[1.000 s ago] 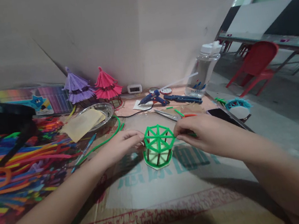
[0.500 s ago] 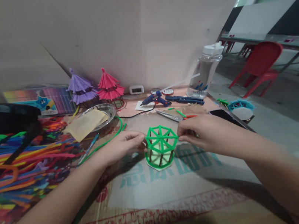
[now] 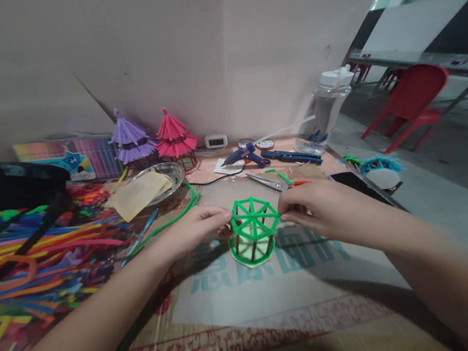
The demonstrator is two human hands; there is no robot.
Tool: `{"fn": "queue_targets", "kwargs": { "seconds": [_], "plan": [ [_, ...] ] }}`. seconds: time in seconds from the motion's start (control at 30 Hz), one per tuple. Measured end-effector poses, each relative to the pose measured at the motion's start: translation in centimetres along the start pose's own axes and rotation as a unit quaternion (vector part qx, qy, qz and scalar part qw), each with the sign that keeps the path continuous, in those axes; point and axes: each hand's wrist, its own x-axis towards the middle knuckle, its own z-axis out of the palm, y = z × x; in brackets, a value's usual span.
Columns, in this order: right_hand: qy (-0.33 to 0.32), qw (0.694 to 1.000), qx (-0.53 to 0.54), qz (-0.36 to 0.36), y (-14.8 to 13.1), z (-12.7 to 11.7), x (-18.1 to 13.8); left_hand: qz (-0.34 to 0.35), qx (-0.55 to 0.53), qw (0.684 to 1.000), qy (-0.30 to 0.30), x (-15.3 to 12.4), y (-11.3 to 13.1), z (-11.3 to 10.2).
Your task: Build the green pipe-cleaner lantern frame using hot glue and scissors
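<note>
A small green pipe-cleaner frame (image 3: pixel 254 231) stands upright on the cardboard-covered table. Its spoked octagonal top rests on dark posts above a pale base edged in green. My left hand (image 3: pixel 206 223) is closed at the left rim of the top, thumb and fingers pinching there. On the opposite side, my right hand (image 3: pixel 309 205) pinches the right rim with curled fingers. Just beyond the right hand lie scissors (image 3: pixel 267 181) with orange-red handles and a short green pipe-cleaner piece (image 3: pixel 285 178).
Loose coloured pipe cleaners (image 3: pixel 44 256) cover the left side, beside a metal plate (image 3: pixel 177 175). Purple (image 3: pixel 131 135) and pink (image 3: pixel 173 135) pipe-cleaner pavilions stand at the back. A glue gun (image 3: pixel 244 155), water bottle (image 3: pixel 323 109) and phone (image 3: pixel 363 188) lie around the far and right edges.
The view has shifted slightly, so everything appears a little further right. Both hands stay at the rim of the green frame, which stands as before.
</note>
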Motion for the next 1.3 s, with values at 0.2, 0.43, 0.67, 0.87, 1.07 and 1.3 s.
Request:
{"fn": "queue_targets", "kwargs": {
  "seconds": [0.2, 0.43, 0.67, 0.87, 1.07, 1.3],
  "plan": [
    [0.001, 1.000, -0.002, -0.016, 0.0, -0.1, -0.1, -0.019, -0.025, 1.000, 0.003, 0.1, -0.1, 0.1],
    [0.114, 0.982, 0.010, -0.153, -0.4, -0.2, -0.7, -0.005, 0.014, 1.000, -0.006, 0.0, 0.0, 0.1],
    [0.078, 0.986, -0.018, -0.145, -0.3, 1.3, 0.1, 0.001, 0.011, 1.000, -0.003, 0.0, -0.2, 0.1],
    [0.117, 0.984, 0.042, -0.128, -0.7, 0.4, -0.2, -0.005, 0.011, 1.000, 0.003, 0.0, 0.1, -0.2],
    [0.026, 0.994, 0.099, -0.033, -0.7, -1.0, -0.9, 0.029, 0.044, 0.993, 0.109, -0.4, -0.1, -1.5],
    [-0.007, 0.948, 0.313, 0.051, 0.5, 2.7, 2.2, 0.094, 0.111, 0.969, 0.200, -0.5, 0.7, -0.6]
  ]
}}
